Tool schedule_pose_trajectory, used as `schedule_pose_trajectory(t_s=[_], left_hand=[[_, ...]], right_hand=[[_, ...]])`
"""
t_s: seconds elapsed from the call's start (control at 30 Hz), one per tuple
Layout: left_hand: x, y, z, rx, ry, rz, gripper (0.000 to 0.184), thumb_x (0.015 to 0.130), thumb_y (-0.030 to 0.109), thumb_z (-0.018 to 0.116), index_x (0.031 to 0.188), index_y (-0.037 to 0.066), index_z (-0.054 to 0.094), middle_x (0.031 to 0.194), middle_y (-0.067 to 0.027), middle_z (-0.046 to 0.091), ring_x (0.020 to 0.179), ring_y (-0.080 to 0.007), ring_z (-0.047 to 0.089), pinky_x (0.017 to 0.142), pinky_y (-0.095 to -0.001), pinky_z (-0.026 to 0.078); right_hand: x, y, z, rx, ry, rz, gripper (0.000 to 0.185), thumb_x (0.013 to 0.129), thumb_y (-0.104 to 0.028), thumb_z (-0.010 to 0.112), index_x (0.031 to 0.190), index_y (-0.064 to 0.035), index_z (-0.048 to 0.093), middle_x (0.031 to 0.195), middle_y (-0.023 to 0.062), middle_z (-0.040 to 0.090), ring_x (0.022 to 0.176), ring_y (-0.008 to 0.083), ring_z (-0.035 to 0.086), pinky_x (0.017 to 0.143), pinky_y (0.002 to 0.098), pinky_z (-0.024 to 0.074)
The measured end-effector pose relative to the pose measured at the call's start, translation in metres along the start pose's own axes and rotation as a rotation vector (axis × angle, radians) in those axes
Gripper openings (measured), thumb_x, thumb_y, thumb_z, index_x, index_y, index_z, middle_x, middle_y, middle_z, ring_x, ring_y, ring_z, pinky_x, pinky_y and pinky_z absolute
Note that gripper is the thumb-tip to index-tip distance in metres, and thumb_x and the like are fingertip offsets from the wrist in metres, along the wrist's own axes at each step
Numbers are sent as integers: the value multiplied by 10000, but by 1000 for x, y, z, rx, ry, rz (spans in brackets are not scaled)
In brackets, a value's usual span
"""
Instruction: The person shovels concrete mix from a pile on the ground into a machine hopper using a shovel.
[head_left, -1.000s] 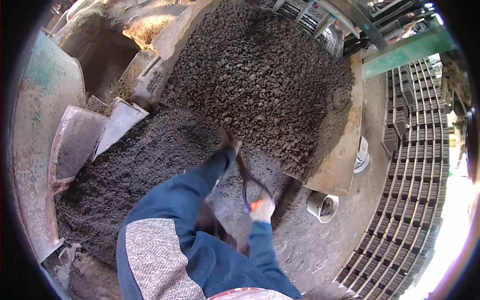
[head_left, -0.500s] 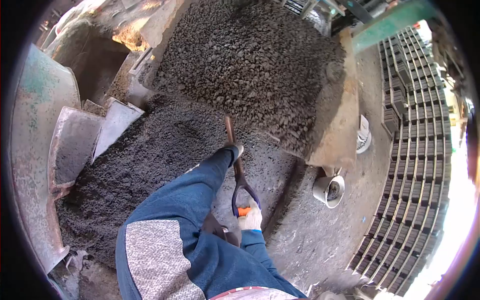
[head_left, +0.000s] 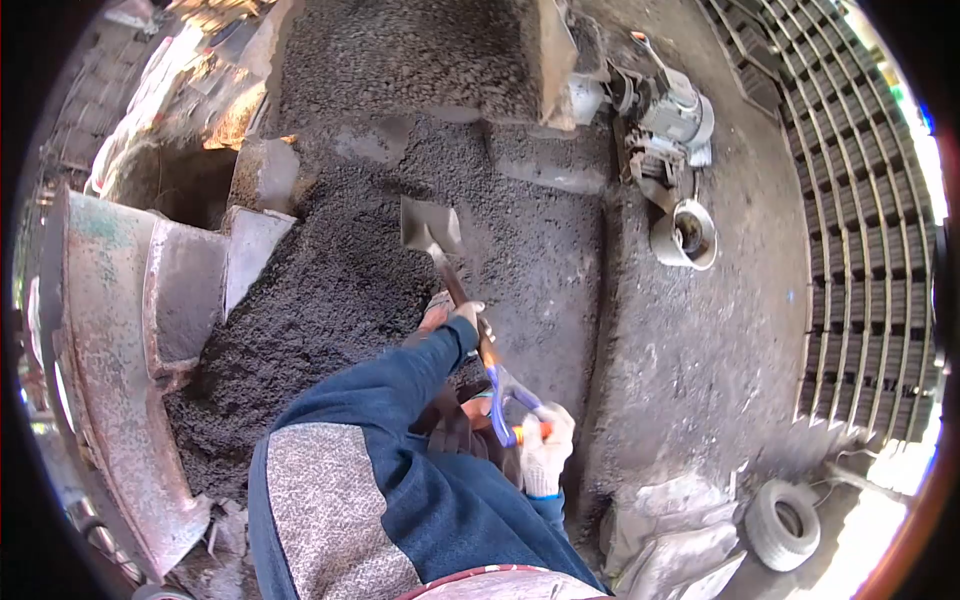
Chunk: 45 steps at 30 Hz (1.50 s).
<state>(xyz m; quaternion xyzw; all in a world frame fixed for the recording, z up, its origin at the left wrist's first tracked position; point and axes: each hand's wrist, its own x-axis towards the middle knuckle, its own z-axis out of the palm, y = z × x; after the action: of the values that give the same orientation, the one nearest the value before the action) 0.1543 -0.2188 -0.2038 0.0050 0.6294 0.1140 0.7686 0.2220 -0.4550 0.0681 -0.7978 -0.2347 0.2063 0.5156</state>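
A shovel (head_left: 455, 283) slants across the middle of the view, its metal blade (head_left: 430, 224) lifted free and seemingly bare, above dark, damp granular material (head_left: 340, 250). My left hand (head_left: 470, 315) is wrapped round the brown shaft, partly hidden by its blue sleeve. Lower down and to the right, my right hand (head_left: 547, 447), in a pale knitted glove, is closed on the orange grip of the blue D-shaped handle. The dark mix spreads left of and below the blade, beside a smoother grey floor strip.
A grey gravel heap (head_left: 400, 60) lies at the back between low walls. Rusty metal plates (head_left: 130, 380) line the left. On the right stand a motor (head_left: 675, 115), a white bucket (head_left: 685, 235), a tire (head_left: 782, 525), stacked sacks (head_left: 680, 530) and racks of grey blocks (head_left: 860, 230).
My view has swung, bringing the motor and tire into sight. The shovel blade, hidden at the gravel heap before, is now out and raised. Both hands keep their hold.
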Motion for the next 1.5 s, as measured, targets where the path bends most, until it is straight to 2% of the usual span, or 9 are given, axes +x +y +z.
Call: schedule_pose_trajectory(t_s=[0.07, 0.17, 0.23, 0.37, 0.47, 0.73, 1.07, 1.23, 1.5], left_hand=[[-12, -48, -3, -9, -53, -9, 181, 956, 328, 522, 1037, 173, 571, 580, -85, 515, 507, -312, 521, 643, -583, 498], [7, -111, -34, -104, -134, -92, 322, 953, 441, 545, 855, 135, 566, 582, -72, 522, 505, -292, 522, 629, -548, 484], [26, -134, -55, -126, -118, -227, 408, 925, 524, 574, 797, 137, 546, 582, -63, 523, 502, -287, 517, 651, -546, 477], [65, -108, -82, -27, 15, -351, 459, 916, 565, 575, 768, 131, 541, 568, -62, 499, 473, -306, 494, 602, -538, 451], [69, -11, -74, 252, -16, 16, 456, 961, 569, 503, 809, 146, 579, 557, -74, 499, 453, -293, 519, 554, -560, 490], [35, 0, -221, 652, 317, -95, 587, 899, 640, 598, 780, 67, 566, 602, -94, 538, 459, -290, 554, 467, -473, 496], [166, 231, -114, 786, 199, 25, 559, 922, 675, 507, 894, 118, 536, 643, -91, 532, 536, -300, 574, 513, -513, 494], [160, 158, -112, 1381, 316, -72, 755, 869, 663, 595, 1388, 124, 498, 1166, -217, 653, 905, -406, 696, 767, -565, 562], [163, 128, -108, 976, 212, -68, 712, 866, 715, 558, 1210, 93, 606, 970, -158, 685, 791, -385, 688, 710, -548, 566]], right_hand=[[-23, -15, -22, 351, 74, 580, 147, 842, -19, 661, 983, -31, 699, 879, 99, 674, 862, 193, 643, 841, 314, 512], [-80, 74, -51, -163, -259, 214, 167, 890, -96, 608, 780, 29, 615, 753, 53, 604, 676, 189, 619, 663, 348, 551], [-86, 70, -20, 603, 344, 1135, 194, 869, -99, 598, 699, -11, 561, 658, 59, 549, 551, 208, 576, 557, 394, 547], [-93, 90, 52, 637, 372, 1060, 88, 799, -54, 608, 831, 18, 646, 662, 81, 595, 519, 207, 592, 477, 361, 515], [-70, 118, 162, 732, 417, 1048, 160, 833, 11, 639, 982, 33, 693, 920, 77, 693, 792, 179, 650, 730, 322, 533], [-126, 105, 263, 1104, 61, 1192, 346, 946, -28, 553, 1289, 2, 593, 1226, 108, 650, 1128, 221, 630, 987, 341, 498], [62, 148, 455, 1134, 18, 1100, 196, 855, -96, 699, 1042, -38, 697, 866, -4, 670, 756, 124, 625, 703, 288, 510], [54, 319, 389, 1172, 173, 910, 197, 859, -15, 666, 1055, -36, 661, 909, 66, 673, 768, 173, 638, 723, 330, 534], [-6, 247, 285, 1139, 73, 827, 287, 860, -181, 727, 1077, -17, 633, 902, 7, 646, 830, 115, 601, 752, 288, 496]])
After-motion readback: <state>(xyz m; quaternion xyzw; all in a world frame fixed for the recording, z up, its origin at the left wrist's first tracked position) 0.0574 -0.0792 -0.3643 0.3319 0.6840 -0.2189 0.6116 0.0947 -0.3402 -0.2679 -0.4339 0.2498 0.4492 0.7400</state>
